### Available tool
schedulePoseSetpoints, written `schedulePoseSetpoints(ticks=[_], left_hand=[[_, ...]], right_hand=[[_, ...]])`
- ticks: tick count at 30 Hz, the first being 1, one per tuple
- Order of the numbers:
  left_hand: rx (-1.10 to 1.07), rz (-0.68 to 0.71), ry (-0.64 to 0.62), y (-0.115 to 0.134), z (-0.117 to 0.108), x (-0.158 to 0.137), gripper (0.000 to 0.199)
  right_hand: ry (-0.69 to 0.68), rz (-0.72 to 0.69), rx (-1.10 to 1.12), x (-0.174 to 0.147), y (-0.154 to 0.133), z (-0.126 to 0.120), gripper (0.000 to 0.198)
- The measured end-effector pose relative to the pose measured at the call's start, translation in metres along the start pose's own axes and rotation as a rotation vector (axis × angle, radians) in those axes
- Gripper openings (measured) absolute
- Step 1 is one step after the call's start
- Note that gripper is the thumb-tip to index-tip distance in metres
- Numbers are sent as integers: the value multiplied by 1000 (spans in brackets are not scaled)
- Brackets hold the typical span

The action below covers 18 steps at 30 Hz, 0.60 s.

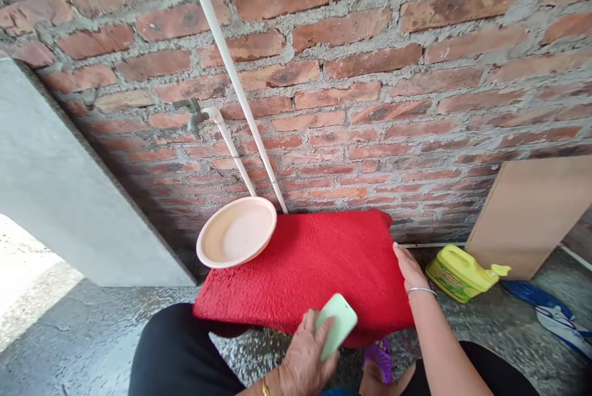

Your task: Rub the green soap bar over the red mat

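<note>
A thick red cloth [319, 266] lies spread over a low support that is mostly hidden, its surface fuzzy like a mat. My left hand [305, 353], with a gold band at the wrist, is closed around a flat pale green block with rounded corners [340, 319]. That block has a small dark spot near its far end, and its underside is hidden. It is above the cloth's near edge. My right hand [411, 269], wearing a silver bangle, rests against the cloth's right edge with fingers stretched out. A pale pink basin [238, 232] sits on the cloth's far left corner.
Behind the cloth rises a brick wall [333, 94] with a tap [194, 115] and white pipes [235, 75]. A yellow jug [462, 274], a brown board [531, 217] and blue slippers [541, 297] are at right. A grey slab [69, 180] stands left. The floor [92, 346] is wet.
</note>
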<state>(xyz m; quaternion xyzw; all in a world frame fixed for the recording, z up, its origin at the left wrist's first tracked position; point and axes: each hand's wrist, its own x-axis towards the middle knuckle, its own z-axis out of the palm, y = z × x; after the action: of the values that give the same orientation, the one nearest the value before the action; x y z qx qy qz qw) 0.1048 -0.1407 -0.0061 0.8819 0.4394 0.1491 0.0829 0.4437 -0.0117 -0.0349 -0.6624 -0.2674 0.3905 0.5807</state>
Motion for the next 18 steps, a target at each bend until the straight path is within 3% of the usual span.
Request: schedulePoseSetpoints(ticks=[3, 4, 8, 13, 18], left_hand=[[-38, 231, -97, 8, 2, -4, 72], [-34, 228, -84, 8, 0, -3, 72], [67, 6, 81, -10, -8, 10, 60], [194, 108, 138, -30, -13, 17, 57], [178, 171, 55, -9, -23, 48, 57]], right_hand=[[36, 58, -25, -1, -1, 1, 49], [46, 73, -32, -2, -2, 1, 48], [66, 108, -54, -1, -1, 2, 48], [76, 116, -68, -1, 1, 2, 56], [66, 103, -43, -1, 2, 1, 56]])
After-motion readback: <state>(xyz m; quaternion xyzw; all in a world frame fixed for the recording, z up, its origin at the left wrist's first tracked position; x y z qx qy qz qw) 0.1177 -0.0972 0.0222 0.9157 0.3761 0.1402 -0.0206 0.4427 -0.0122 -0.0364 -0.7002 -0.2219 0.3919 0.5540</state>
